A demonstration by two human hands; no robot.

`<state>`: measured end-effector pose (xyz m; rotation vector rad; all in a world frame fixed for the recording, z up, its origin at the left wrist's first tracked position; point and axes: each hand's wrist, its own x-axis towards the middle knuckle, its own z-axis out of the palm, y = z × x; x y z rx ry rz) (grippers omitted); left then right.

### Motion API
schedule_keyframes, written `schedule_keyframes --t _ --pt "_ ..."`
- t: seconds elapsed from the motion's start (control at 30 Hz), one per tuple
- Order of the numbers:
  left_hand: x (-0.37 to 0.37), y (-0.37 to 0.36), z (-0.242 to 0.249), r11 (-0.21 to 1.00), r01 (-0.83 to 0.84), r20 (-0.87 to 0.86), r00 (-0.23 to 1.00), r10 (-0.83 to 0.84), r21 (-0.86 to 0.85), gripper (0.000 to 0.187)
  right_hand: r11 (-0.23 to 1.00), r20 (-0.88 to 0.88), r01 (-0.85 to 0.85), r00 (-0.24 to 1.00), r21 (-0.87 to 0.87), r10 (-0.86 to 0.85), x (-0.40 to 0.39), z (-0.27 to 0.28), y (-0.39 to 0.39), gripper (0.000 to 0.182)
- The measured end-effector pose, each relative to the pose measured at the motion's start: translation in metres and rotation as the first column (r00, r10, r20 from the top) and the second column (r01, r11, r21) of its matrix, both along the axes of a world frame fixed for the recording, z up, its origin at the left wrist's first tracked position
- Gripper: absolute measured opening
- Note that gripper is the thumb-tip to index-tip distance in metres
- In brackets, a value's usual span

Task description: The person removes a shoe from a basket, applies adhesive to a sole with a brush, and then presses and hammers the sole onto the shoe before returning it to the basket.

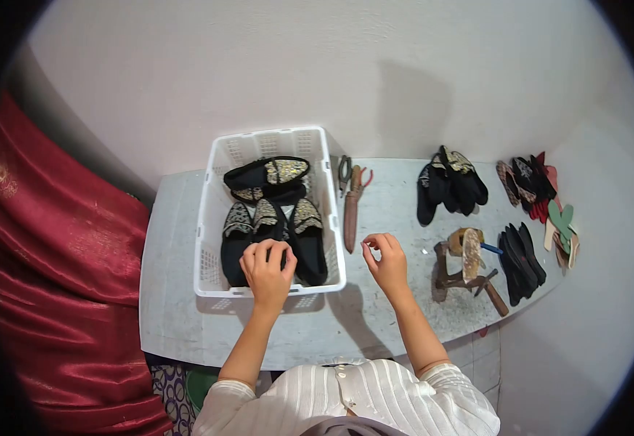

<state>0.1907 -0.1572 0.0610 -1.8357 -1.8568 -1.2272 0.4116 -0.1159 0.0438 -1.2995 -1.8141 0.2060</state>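
My left hand (265,272) is over the near side of a white plastic basket (335,218), its curved fingers above the heel of a middle black slip-on shoe (265,215); a gap shows between thumb and index finger. Part of that shoe is hidden under the hand. On either side lie more black shoes with glittery uppers, one on the left (236,231) and one on the right (308,243). Another pair (277,173) rests across the back of the basket. My right hand (386,263) hovers above the table right of the basket, fingers loosely bent and apart, nothing in them.
Beside the basket are dark-handled scissors (344,171), a brown tool (351,218) and red-handled pliers (363,179). Farther right stand finished shoes (451,182), a metal shoe anvil (444,272), a hammer (496,298), black soles (522,261) and green cutouts (561,218). A red curtain (70,254) hangs left.
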Motion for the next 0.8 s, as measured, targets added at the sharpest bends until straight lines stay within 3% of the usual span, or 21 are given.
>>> schedule_keyframes --t 0.23,0.5,0.8 --pt "0.114 -0.008 -0.004 0.983 0.152 -0.083 0.986 -0.144 0.101 0.018 0.993 0.050 0.112 0.992 0.041 -0.114 0.110 0.019 -0.026 0.011" --pt "0.252 0.005 -0.011 0.980 0.168 -0.059 0.985 -0.162 0.109 0.017 0.993 0.072 0.065 0.995 0.100 -0.072 0.244 0.024 -0.032 0.012" --pt "0.336 0.091 -0.056 0.937 0.343 0.020 0.939 -0.342 -0.061 0.016 0.998 0.092 0.026 0.995 0.057 -0.031 0.337 0.012 -0.020 0.011"
